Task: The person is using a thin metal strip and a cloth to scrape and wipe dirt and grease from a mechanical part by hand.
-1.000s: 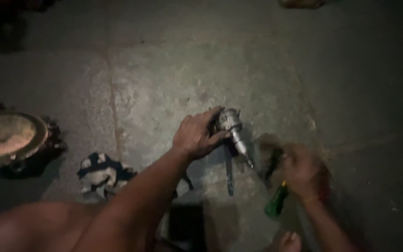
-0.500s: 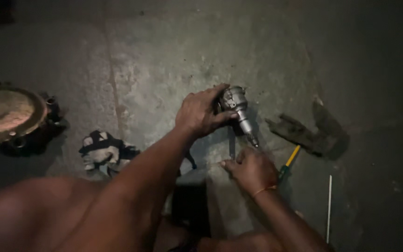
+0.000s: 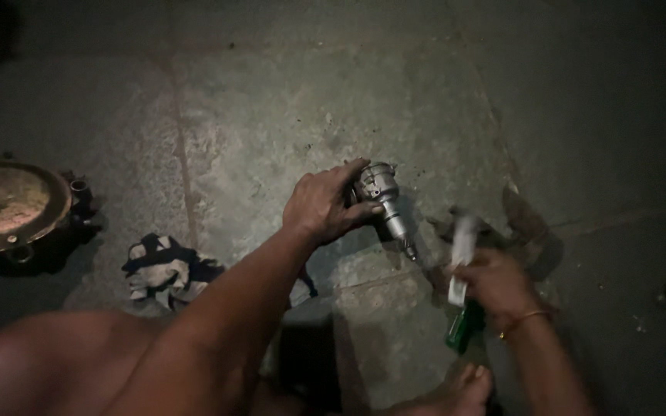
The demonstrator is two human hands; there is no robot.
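My left hand (image 3: 321,204) grips a grey metal part (image 3: 383,202) with a round head and a narrow shaft that slants down to the right, its tip near the concrete floor (image 3: 271,115). My right hand (image 3: 499,289) is closed on a screwdriver with a green handle (image 3: 460,327); the handle sticks out below the fist and a pale blurred shaft (image 3: 464,246) rises above it. The right hand is a little to the right of the part's tip, apart from it.
A round, dished metal cover (image 3: 5,208) with small tubes at its rim lies at the far left. A crumpled dark and white rag (image 3: 159,270) is beside my left forearm. A dark rag (image 3: 518,223) lies behind my right hand. My foot (image 3: 464,389) shows at the bottom.
My right hand has picked the screwdriver up off the floor and lifted it to the right of the part. The left hand keeps its grip on the part.
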